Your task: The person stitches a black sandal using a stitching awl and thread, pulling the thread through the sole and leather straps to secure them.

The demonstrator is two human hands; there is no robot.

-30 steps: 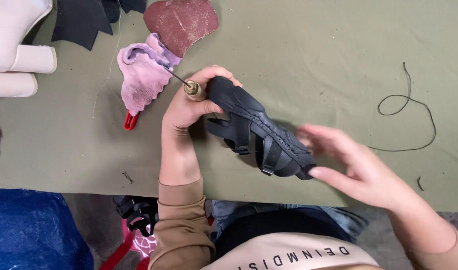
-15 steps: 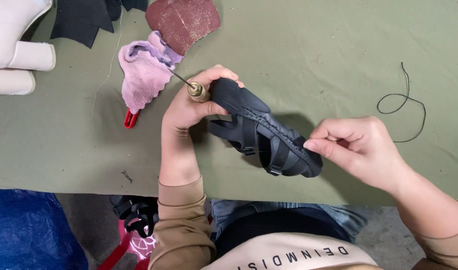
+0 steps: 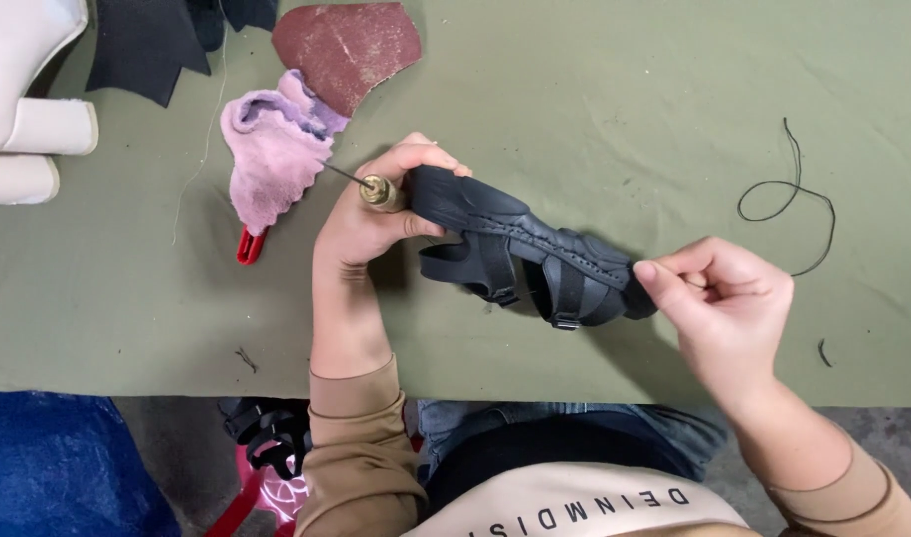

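Holding a black sandal (image 3: 520, 249) lengthwise between both hands, low over the green tabletop (image 3: 595, 89) and near its front edge. Wrapping the left hand (image 3: 366, 219) around the toe end, closing the grip tight there while also trapping a brass-collared awl (image 3: 378, 190) against the palm, needle pointing away toward the upper left. Probably keeping the tool parked in that hand so that it is staying within reach while the sole is being steadied. Pinching the heel end with the right hand (image 3: 719, 308), thumb and forefinger pressed together, the other fingers curling under. Apparently bracing the sandal from both ends so that the stitched edge is facing up toward the camera.

Lying just beyond the awl's tip: a lilac leather scrap (image 3: 272, 159), partly covering a red handle (image 3: 248, 247), and overlapped at the top by a reddish-brown abrasive sheet (image 3: 346, 45). Curling well apart on the right, a loose black thread (image 3: 789, 199).

Not showing whether any thread is being gripped between the right fingertips; hiding the sandal's heel behind that thumb and the awl's handle inside the left fist. Cutting off white shoe forms (image 3: 23, 109) at the left edge and dark fabric pieces (image 3: 142, 45) at the top. Hard to make out what the red handle belongs to, or the tangle of straps under the tabletop edge.
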